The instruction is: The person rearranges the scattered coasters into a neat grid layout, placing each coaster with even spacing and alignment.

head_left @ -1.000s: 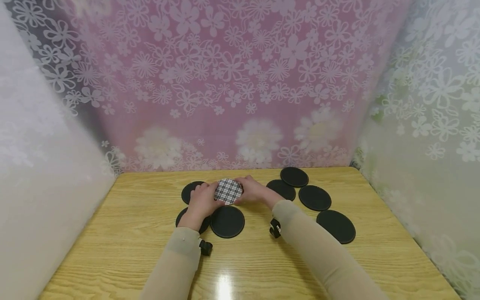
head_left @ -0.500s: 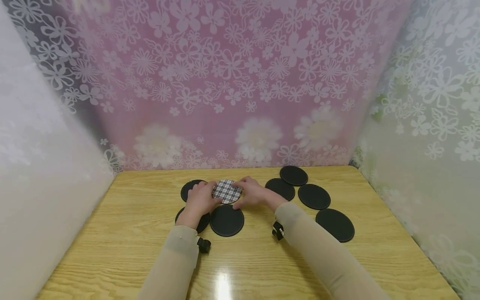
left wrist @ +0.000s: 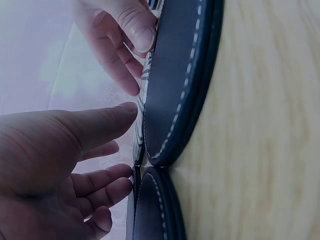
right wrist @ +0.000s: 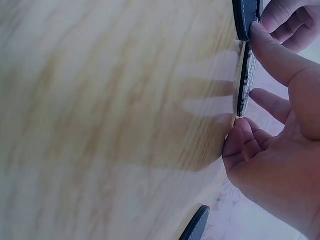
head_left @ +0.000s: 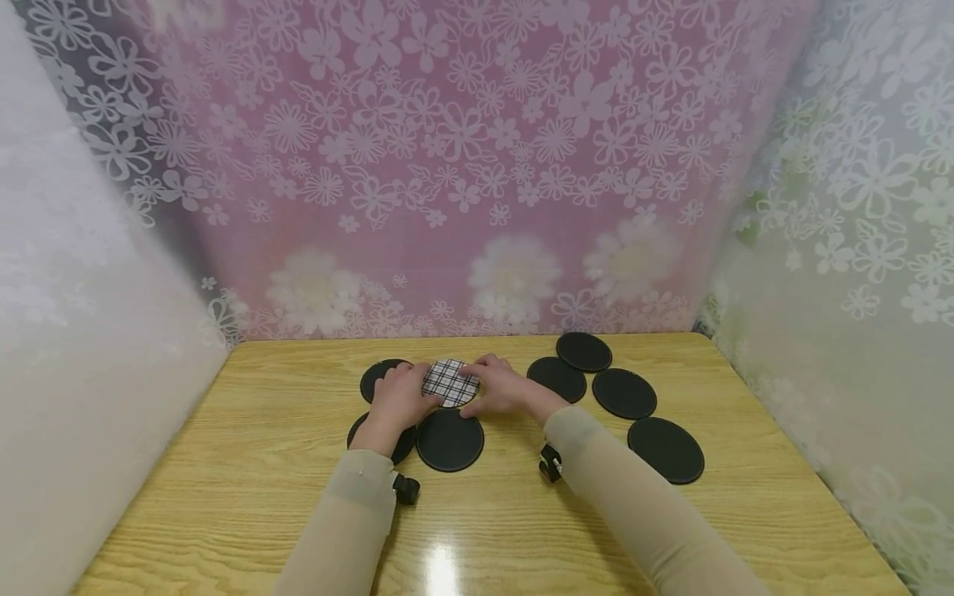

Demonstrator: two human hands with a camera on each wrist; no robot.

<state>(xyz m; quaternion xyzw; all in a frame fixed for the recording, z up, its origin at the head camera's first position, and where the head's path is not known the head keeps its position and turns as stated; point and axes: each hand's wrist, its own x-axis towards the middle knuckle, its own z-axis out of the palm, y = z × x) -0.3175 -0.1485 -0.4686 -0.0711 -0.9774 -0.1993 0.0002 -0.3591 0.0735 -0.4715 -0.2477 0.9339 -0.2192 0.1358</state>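
Observation:
A round coaster with a black-and-white plaid face (head_left: 449,382) lies flat among black coasters, just beyond the near black coaster (head_left: 450,440). My left hand (head_left: 398,399) rests at its left side, the thumb (left wrist: 125,109) touching its edge in the left wrist view. From the other side my right hand (head_left: 498,386) lays a finger on its right rim. The right thumb (right wrist: 257,31) touches the near black coaster's edge in the right wrist view. Neither hand is curled round a coaster. Two more black coasters, one farther back (head_left: 378,381) and one nearer (head_left: 406,443), lie partly under the left hand.
Right of the hands, several black coasters are spread out, from the overlapping back one (head_left: 585,352) to the front one (head_left: 666,449). The wooden table (head_left: 246,463) ends at a pink floral curtain (head_left: 462,165), with pale curtains on both sides.
The plaid coaster, tilted up between both hands a second ago, has gone down flat and slightly left. My right fingers have spread, the thumb now on the near black coaster's edge.

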